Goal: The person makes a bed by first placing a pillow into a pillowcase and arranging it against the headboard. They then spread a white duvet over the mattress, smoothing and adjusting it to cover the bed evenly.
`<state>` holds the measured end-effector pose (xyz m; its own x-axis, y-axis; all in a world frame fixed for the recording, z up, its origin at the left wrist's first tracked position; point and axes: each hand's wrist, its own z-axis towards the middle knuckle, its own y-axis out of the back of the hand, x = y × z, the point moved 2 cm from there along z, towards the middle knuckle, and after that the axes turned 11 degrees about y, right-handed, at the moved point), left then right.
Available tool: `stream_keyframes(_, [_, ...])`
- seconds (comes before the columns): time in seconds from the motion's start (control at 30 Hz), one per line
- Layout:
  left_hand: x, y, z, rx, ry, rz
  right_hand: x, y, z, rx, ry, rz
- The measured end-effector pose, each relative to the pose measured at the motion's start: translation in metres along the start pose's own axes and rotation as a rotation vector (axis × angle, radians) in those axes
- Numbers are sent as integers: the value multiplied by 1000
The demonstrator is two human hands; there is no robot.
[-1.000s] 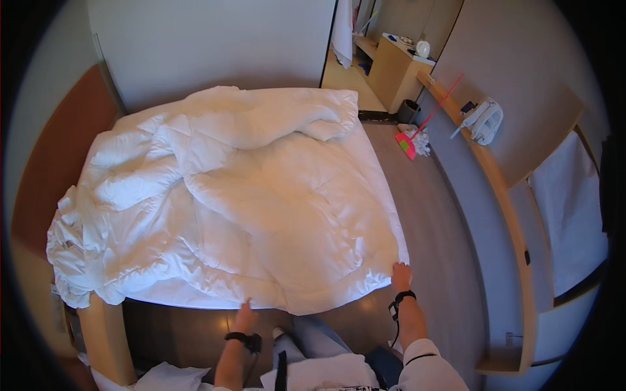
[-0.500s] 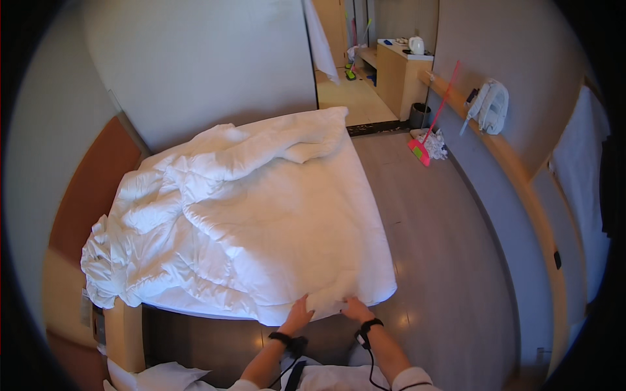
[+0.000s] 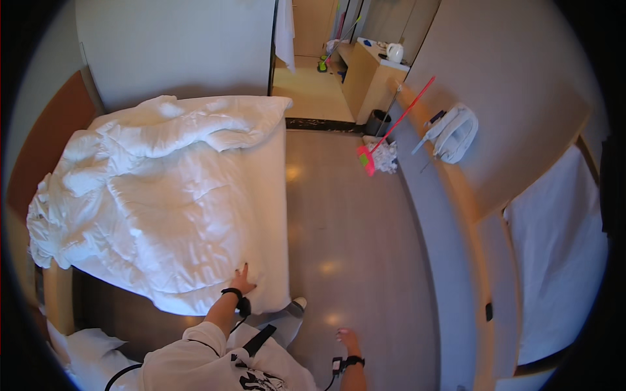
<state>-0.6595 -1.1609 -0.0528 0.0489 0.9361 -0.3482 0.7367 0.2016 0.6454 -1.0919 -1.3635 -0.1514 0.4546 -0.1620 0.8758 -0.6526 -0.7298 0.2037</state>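
A rumpled white duvet (image 3: 176, 215) covers the bed, bunched toward the headboard and flatter near me. My left hand (image 3: 242, 280) rests on its near right corner, fingers spread, holding nothing. The white side of the mattress (image 3: 268, 247) shows along the right edge of the bed. Out over the floor, apart from the bed, hangs my right hand (image 3: 347, 337). Its fingers are loosely bent and nothing shows in them. Each wrist wears a black strap with a small device and a cable.
Wooden flooring (image 3: 339, 234) runs between the bed and a wall ledge (image 3: 466, 215). A pink broom (image 3: 366, 159) leans beside crumpled white litter (image 3: 386, 156) and a dark bin (image 3: 377, 122). A white backpack (image 3: 456, 133) sits on the ledge. White fabric (image 3: 554, 241) is at the right.
Both hands were at the duvet's near edge. The left now lies spread on top, and the right has come away over the floor. My view has turned to the right.
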Motion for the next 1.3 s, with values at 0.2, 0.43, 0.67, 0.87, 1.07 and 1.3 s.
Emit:
stream_keyframes(0.2, [-51, -21, 52, 96, 478, 290, -2, 78, 45, 369, -518, 472])
stream_keyframes(0.43, [-112, -19, 86, 191, 1108, 303, 175, 147, 168, 248, -455, -308])
stream_keyframes(0.67, [-75, -7, 107, 421, 1132, -34, 235, 145, 387, 285, -248, -196])
stream_keyframes(0.87, [-95, 69, 172, 109, 823, -152, 310, 30, 541, 815, -345, -555])
stream_keyframes(1.07, [-146, 154, 242, -584, 608, -435, 458, -184, 657, 1005, 78, -656])
stream_keyframes(1.3, [-231, 245, 288, -778, 555, -563, 546, -335, 691, 1114, -380, -139])
